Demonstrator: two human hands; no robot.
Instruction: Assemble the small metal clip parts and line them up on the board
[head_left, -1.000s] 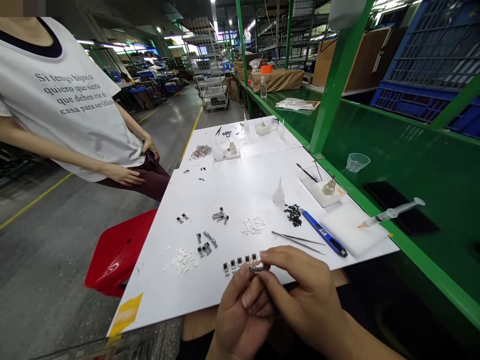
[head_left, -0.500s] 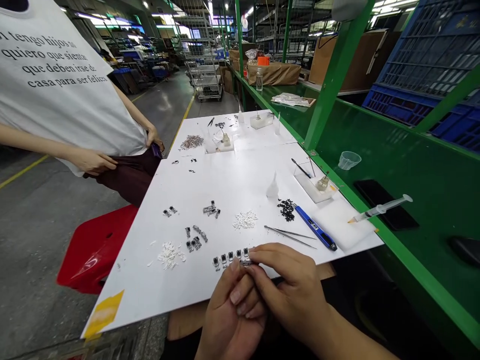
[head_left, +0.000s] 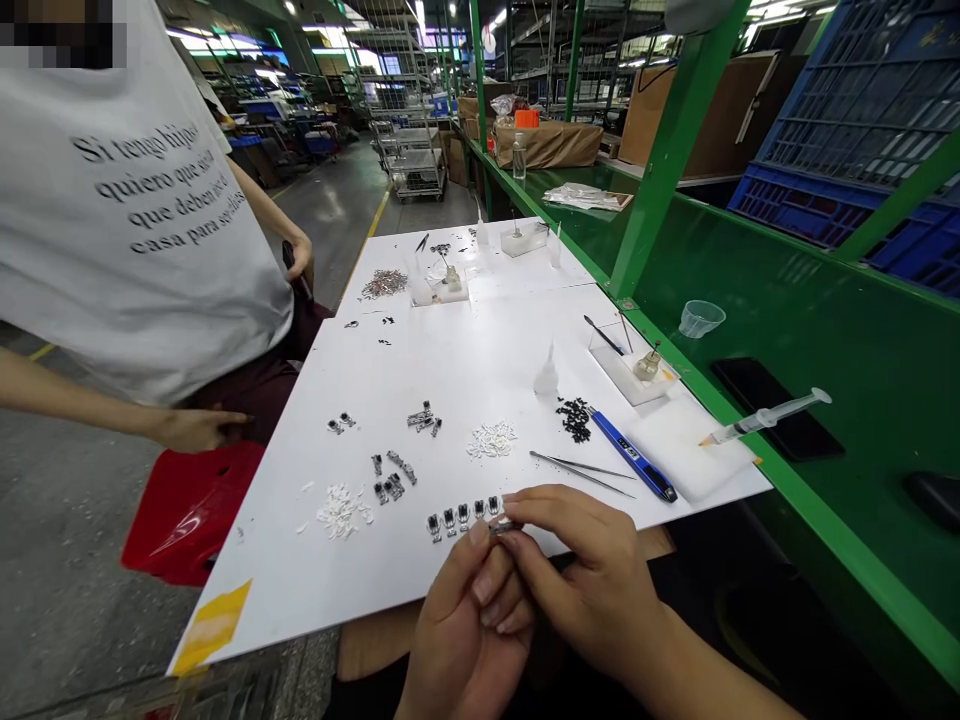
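Between the fingertips of both hands is a small metal part (head_left: 501,527), partly hidden by the fingers. My left hand (head_left: 476,610) is closed, thumb and index finger pinching its left end. At the other end, my right hand (head_left: 581,550) grips it between thumb and fingers. Just beyond my hands, several small black-and-silver metal parts (head_left: 464,516) stand in a row on the white board (head_left: 300,590). Tweezers (head_left: 581,472) and a blue utility knife (head_left: 632,455) lie to the right. Small white pieces (head_left: 491,440) and small black pieces (head_left: 575,419) are heaped farther off.
A person in a white T-shirt (head_left: 142,220) is at the left beside a red stool (head_left: 187,510). More white pieces (head_left: 343,512) and metal parts (head_left: 390,487) lie left. Right are a syringe (head_left: 765,417), a white pad (head_left: 690,445), a squeeze bottle (head_left: 547,372) and a phone (head_left: 776,408).
The person at the left has bent lower and nearer to the stool, one arm dropping. My hands keep their hold, and the small metal part now shows more between my fingertips.
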